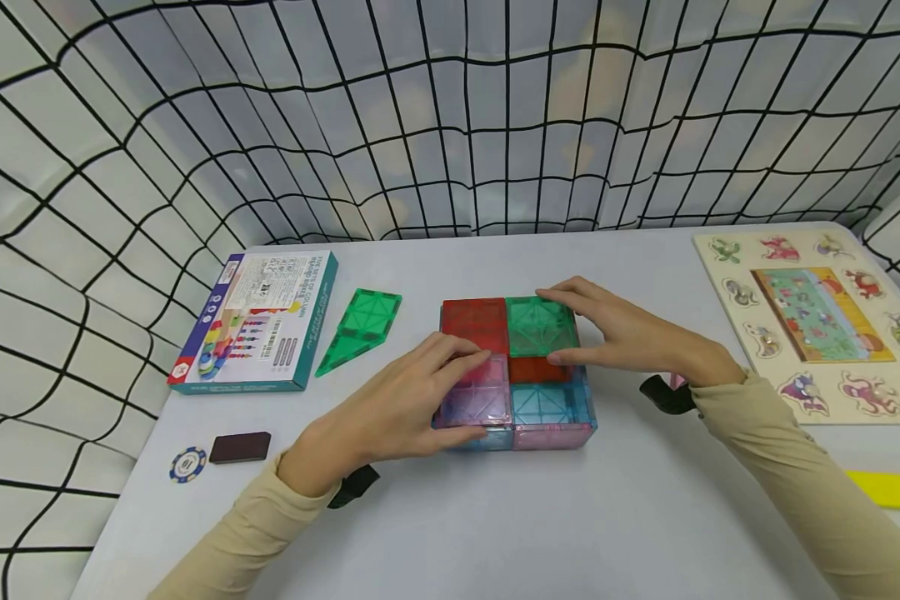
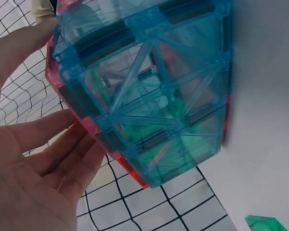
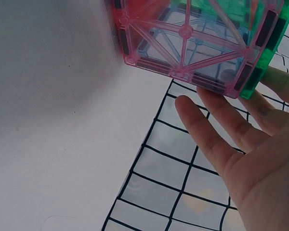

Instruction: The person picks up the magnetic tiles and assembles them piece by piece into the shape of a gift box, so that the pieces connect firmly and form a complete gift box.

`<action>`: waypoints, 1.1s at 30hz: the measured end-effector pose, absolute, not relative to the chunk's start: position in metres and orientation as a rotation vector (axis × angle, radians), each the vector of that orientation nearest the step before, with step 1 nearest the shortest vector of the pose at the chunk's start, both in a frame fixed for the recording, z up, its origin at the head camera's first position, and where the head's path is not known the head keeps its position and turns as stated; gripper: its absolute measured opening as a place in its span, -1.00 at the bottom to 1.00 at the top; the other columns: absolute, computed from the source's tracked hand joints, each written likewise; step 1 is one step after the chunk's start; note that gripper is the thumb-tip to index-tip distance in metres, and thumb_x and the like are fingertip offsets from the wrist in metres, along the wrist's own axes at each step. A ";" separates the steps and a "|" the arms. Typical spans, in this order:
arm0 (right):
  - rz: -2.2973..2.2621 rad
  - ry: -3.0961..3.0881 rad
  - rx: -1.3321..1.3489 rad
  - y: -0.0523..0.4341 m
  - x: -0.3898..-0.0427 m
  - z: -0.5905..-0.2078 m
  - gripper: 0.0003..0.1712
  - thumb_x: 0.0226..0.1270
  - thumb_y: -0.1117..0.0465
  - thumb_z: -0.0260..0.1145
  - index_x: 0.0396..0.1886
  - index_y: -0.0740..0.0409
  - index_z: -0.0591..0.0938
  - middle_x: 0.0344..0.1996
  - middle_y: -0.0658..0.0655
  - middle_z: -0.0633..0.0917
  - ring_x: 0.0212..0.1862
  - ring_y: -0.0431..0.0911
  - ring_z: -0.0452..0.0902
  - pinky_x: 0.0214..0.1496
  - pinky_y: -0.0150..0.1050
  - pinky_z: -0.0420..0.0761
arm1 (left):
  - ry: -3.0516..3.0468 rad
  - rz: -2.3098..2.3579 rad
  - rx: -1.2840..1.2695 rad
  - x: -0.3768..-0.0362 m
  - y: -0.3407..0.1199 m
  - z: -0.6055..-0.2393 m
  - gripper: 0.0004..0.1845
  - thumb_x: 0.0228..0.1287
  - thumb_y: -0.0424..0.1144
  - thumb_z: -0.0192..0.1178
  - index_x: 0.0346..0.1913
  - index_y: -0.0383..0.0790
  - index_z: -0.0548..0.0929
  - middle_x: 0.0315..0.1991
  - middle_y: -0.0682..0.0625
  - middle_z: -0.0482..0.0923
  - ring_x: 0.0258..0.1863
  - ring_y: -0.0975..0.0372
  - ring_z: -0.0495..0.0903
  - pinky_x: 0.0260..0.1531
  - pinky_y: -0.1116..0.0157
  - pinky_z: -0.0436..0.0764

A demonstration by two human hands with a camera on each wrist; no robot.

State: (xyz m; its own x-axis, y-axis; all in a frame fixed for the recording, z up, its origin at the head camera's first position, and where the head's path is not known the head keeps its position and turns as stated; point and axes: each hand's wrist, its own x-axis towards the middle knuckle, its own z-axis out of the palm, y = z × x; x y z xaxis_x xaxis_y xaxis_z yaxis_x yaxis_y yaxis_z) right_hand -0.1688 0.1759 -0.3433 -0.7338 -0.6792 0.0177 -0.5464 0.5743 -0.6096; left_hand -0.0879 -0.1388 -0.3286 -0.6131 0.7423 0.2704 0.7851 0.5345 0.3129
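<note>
A low box of see-through magnetic tiles (image 1: 487, 327) stands mid-table, with red, green and pink squares on top. Its near right part shows blue and orange tiles lower down. My left hand (image 1: 408, 400) holds the box's left part, thumb at the front edge and fingers over the pink tile (image 1: 476, 404). From the left wrist the blue side wall (image 2: 168, 91) fills the view, the left hand (image 2: 33, 178) beside it. My right hand (image 1: 622, 333) pinches the green tile (image 1: 542, 323), thumb at its near edge, fingers at the far one. The right wrist view shows the right hand (image 3: 255, 168) beside the pink wall (image 3: 183, 53).
Green tiles (image 1: 366, 321) lie flat left of the box. Further left are a boxed game (image 1: 262, 321), a dark rectangular block (image 1: 240, 447) and a poker chip (image 1: 188, 465). A picture puzzle board (image 1: 746, 258) and a yellow strip (image 1: 892, 490) lie right. Black netting (image 1: 507, 125) rises behind.
</note>
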 end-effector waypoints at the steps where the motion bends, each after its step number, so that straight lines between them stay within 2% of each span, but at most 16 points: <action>1: -0.886 2.591 -1.023 0.176 -0.169 -0.343 -0.03 0.34 -0.03 0.53 0.60 0.21 0.32 0.41 0.20 0.41 0.42 0.13 0.36 0.45 0.24 0.42 | -2.647 -0.624 -1.324 -0.088 -0.140 -0.330 -0.17 0.16 0.07 0.58 0.36 -0.38 0.55 0.25 -0.12 0.49 0.22 0.10 0.48 0.22 0.18 0.61; 7: -0.876 2.596 -1.023 0.175 -0.169 -0.343 -0.03 0.34 -0.04 0.53 0.60 0.20 0.32 0.41 0.20 0.41 0.43 0.14 0.36 0.44 0.24 0.43 | -2.682 -0.706 -1.251 -0.089 -0.149 -0.333 0.01 0.03 0.17 0.62 0.46 -0.30 0.46 0.38 -0.11 0.40 0.34 0.08 0.42 0.28 0.11 0.59; 12: -0.893 2.639 -1.072 0.178 -0.166 -0.342 -0.08 0.34 -0.03 0.54 0.57 0.14 0.36 0.43 0.17 0.39 0.47 0.10 0.27 0.45 0.23 0.40 | -2.851 -0.842 -1.098 -0.090 -0.162 -0.329 0.21 -0.02 0.22 0.64 0.60 -0.22 0.24 0.49 -0.08 0.26 0.46 0.10 0.29 0.37 0.03 0.50; 16: -0.885 2.707 -1.191 0.176 -0.155 -0.334 -0.22 0.33 0.05 0.55 0.48 0.11 0.48 0.42 0.16 0.42 0.46 0.10 0.26 0.41 0.21 0.45 | -2.950 -0.904 -1.025 -0.090 -0.169 -0.332 0.25 0.00 0.21 0.63 0.64 -0.19 0.15 0.55 -0.07 0.15 0.53 0.09 0.19 0.41 -0.02 0.45; 23: -0.845 2.690 -1.524 0.159 -0.121 -0.326 -0.58 0.29 0.22 0.57 0.13 0.16 0.73 0.14 0.05 0.65 0.22 -0.04 0.53 0.20 -0.01 0.67 | -2.905 -0.957 -1.073 -0.086 -0.167 -0.340 0.22 0.04 0.14 0.63 0.64 -0.24 0.15 0.65 -0.12 -0.01 0.58 -0.03 0.16 0.40 -0.04 0.45; 27: -0.769 2.690 -1.544 0.151 -0.105 -0.327 -0.52 0.32 0.17 0.55 0.19 0.22 0.70 0.12 0.05 0.68 0.18 -0.05 0.59 0.19 -0.02 0.68 | -2.940 -1.029 -0.993 -0.082 -0.167 -0.344 0.29 0.07 0.14 0.61 0.68 -0.26 0.04 0.69 -0.13 -0.13 0.64 -0.06 0.04 0.44 -0.11 0.38; 33: -0.746 2.622 -1.509 0.148 -0.094 -0.327 -0.42 0.41 0.10 0.49 0.33 0.24 0.63 0.20 0.07 0.65 0.22 -0.08 0.57 0.22 -0.06 0.67 | -3.038 -1.162 -0.887 -0.079 -0.167 -0.351 0.33 0.14 0.18 0.56 0.72 -0.14 -0.15 0.72 0.01 -0.23 0.68 0.10 -0.11 0.55 -0.04 0.18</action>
